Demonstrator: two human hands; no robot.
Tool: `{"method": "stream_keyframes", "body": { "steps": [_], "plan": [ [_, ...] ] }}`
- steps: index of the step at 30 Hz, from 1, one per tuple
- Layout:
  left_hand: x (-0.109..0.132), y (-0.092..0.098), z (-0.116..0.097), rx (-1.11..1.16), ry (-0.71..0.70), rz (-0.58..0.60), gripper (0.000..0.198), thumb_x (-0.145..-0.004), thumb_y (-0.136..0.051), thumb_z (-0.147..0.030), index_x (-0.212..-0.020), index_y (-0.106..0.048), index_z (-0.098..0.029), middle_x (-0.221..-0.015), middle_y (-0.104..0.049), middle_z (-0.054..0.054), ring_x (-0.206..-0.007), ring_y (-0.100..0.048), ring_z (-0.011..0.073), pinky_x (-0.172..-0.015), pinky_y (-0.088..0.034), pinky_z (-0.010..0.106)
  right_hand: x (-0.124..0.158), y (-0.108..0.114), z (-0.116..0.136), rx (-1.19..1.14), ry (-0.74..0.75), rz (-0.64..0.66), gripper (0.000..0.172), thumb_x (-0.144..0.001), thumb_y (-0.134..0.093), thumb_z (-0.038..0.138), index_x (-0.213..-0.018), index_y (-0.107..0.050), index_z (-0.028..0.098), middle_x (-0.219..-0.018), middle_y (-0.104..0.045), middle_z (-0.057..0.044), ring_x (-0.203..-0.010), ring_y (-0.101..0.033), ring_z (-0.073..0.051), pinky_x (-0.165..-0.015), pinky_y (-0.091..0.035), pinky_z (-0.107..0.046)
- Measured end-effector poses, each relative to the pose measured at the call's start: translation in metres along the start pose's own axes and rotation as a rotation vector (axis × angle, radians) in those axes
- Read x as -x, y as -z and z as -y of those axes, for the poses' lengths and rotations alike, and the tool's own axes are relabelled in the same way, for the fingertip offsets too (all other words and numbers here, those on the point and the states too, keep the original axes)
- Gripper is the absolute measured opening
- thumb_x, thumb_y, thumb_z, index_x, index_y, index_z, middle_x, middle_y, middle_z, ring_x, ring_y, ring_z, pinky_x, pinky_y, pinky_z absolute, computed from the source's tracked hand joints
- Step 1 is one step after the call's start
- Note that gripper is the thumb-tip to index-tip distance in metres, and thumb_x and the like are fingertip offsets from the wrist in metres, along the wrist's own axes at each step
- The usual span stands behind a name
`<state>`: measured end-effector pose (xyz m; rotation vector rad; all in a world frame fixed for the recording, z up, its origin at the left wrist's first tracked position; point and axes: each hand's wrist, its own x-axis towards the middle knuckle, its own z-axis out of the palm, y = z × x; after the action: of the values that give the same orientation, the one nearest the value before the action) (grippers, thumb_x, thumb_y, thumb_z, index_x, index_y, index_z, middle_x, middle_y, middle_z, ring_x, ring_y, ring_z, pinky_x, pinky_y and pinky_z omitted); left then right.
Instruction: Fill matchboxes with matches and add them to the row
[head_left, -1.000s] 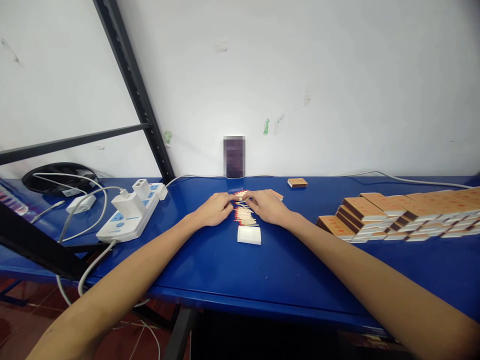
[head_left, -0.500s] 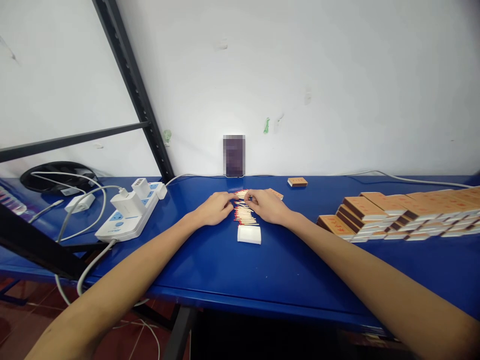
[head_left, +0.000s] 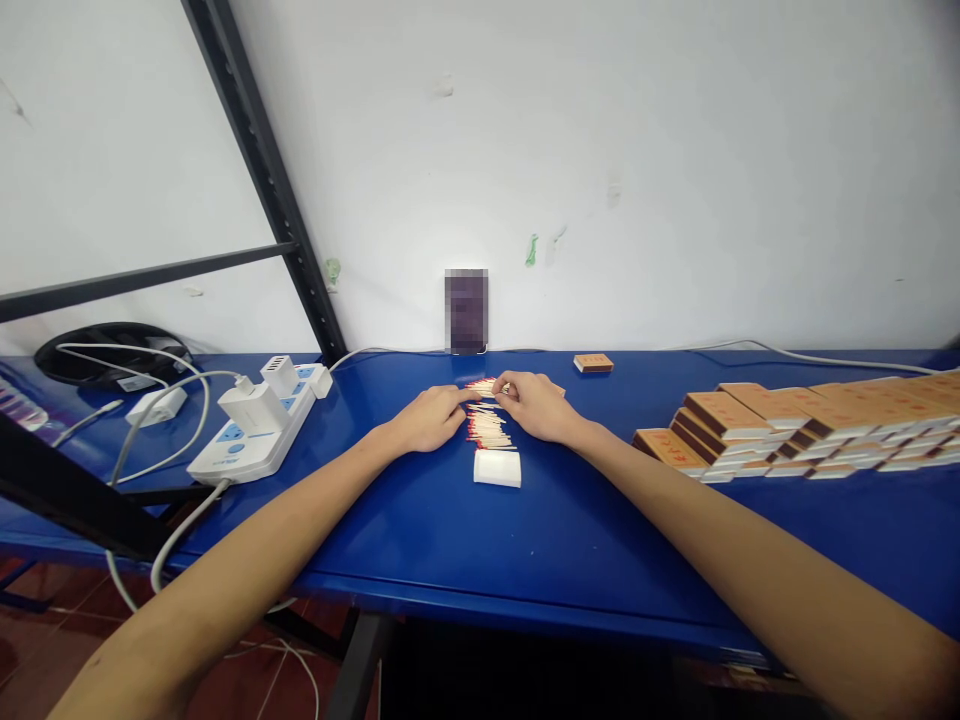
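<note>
Red-tipped matches (head_left: 489,430) lie side by side in a loose column on the blue table, heads to the left. My left hand (head_left: 431,418) rests left of them, index finger stretched out to the heads of the upper matches. From the right, my right hand (head_left: 536,405) has thumb and forefinger pinched at the tail ends of the upper matches; which ones it grips is hard to see. Just below the column sits a white matchbox tray (head_left: 497,469). Behind my right hand a matchbox sleeve (head_left: 556,389) is mostly hidden.
Stacked matchboxes (head_left: 750,425) fill the right side, and a single matchbox (head_left: 593,363) lies near the wall. A power strip (head_left: 255,440) with plugs and cables stands left, beside a black rack post (head_left: 277,190). A blurred-out dark device (head_left: 466,312) leans on the wall.
My right hand has shifted slightly up and right along the upper matches, its pinch now at their tail ends. My left hand stays nearly in place.
</note>
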<state>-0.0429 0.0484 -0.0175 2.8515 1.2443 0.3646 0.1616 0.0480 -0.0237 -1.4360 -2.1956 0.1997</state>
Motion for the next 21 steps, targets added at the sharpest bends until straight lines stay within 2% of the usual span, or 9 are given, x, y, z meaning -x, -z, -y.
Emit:
{"method": "stream_keyframes", "body": {
  "steps": [5,14,21],
  "plan": [
    [-0.0006,0.0000,0.0008,0.016,-0.015,0.020,0.044,-0.089,-0.035,-0.012,-0.126,-0.059,-0.018,-0.105,-0.067,0.009,-0.094,-0.062,0.0223,-0.088,-0.046,0.035,-0.0012,-0.0020,0.0013,0.033,-0.019,-0.019,0.017,-0.089,-0.050,0.023,-0.088,-0.067,0.020,-0.066,-0.065,-0.001,-0.066,-0.059,-0.015,-0.061,-0.033,-0.023],
    [-0.0004,-0.0001,0.0021,0.037,-0.002,-0.020,0.044,-0.088,-0.035,-0.011,-0.119,-0.065,-0.019,-0.106,-0.068,0.008,-0.095,-0.064,0.0217,-0.090,-0.048,0.035,-0.0014,-0.0032,0.0015,0.070,-0.023,-0.013,0.017,-0.088,-0.051,0.022,-0.090,-0.068,0.021,-0.068,-0.068,0.000,-0.068,-0.062,-0.015,-0.062,-0.034,-0.023],
    [0.0006,-0.0003,0.0005,0.088,0.055,-0.072,0.048,-0.088,-0.036,-0.011,-0.134,-0.052,-0.015,-0.122,-0.066,0.009,-0.107,-0.063,0.0221,-0.097,-0.046,0.034,-0.0007,-0.0028,0.0017,0.088,-0.005,-0.006,0.019,-0.090,-0.050,0.022,-0.090,-0.069,0.021,-0.071,-0.069,-0.002,-0.069,-0.062,-0.016,-0.063,-0.034,-0.025]
  ]
}}
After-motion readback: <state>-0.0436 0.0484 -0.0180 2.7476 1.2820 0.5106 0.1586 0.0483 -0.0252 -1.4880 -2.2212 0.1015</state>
